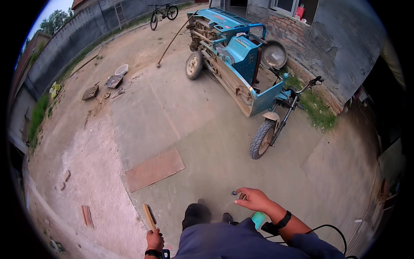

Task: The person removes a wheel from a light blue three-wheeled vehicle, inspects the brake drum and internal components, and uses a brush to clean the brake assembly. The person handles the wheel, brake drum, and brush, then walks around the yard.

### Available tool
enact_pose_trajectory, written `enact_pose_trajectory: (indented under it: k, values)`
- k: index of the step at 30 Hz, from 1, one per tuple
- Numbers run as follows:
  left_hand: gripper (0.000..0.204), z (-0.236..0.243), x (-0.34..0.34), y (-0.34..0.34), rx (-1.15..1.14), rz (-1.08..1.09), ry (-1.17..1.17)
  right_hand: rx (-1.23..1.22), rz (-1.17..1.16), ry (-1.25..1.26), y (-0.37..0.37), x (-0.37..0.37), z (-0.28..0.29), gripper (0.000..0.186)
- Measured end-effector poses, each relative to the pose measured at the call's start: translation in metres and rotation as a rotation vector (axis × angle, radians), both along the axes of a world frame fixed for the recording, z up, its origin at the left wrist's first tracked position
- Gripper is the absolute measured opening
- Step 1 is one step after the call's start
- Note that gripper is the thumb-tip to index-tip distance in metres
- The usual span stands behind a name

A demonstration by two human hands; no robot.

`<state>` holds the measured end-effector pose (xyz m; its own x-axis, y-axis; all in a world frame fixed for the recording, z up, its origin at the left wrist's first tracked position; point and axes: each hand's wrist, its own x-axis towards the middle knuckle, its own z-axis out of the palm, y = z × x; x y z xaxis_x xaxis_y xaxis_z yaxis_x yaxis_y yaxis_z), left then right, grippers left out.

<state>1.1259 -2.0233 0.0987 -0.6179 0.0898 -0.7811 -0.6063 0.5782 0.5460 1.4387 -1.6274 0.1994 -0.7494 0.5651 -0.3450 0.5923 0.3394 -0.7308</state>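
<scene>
My left hand (155,239) is closed round the wooden handle of a wire brush (149,216), whose dark bristles face right. My right hand (255,200) is held out in front of my body, thumb and forefinger apart, and I see nothing gripped in it. A small dark object (234,193) shows just beside its fingertips; I cannot tell if they touch. Farther off, a blue cargo tricycle (241,56) lies tipped on its side, its underside turned toward the left. Its front wheel (262,139) is the part nearest to me.
A reddish flat board (155,169) lies on the concrete ahead to the left. Brick pieces (86,216) rest on the pale ground. Beyond are a dustpan-like tray (114,81), a white basin (122,70) and a long pole (174,42) leaning on the tricycle. A bicycle (164,14) stands far back.
</scene>
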Motion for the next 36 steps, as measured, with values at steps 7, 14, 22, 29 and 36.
enact_pose_trajectory:
  k: [7,14,22,29,36]
  values:
    - [0.026,-0.022,-0.157,0.147,-0.006,0.044,-0.047,0.043,0.071,0.016,0.149,-0.195,-0.015,0.05]
    - [0.029,0.024,-0.339,0.352,0.06,-0.146,0.079,-0.033,0.025,0.067,0.279,-0.332,0.007,0.048]
    - [0.03,0.022,-0.478,0.553,0.065,-0.1,0.157,-0.045,0.08,0.042,0.48,-0.474,-0.018,0.05]
    - [0.028,0.04,-0.571,0.675,-0.033,0.08,0.101,0.062,0.123,0.048,0.683,-0.617,0.002,0.048]
    - [0.025,0.002,-0.724,0.803,-0.058,0.127,0.066,0.081,0.062,0.122,0.832,-0.753,0.002,0.047]
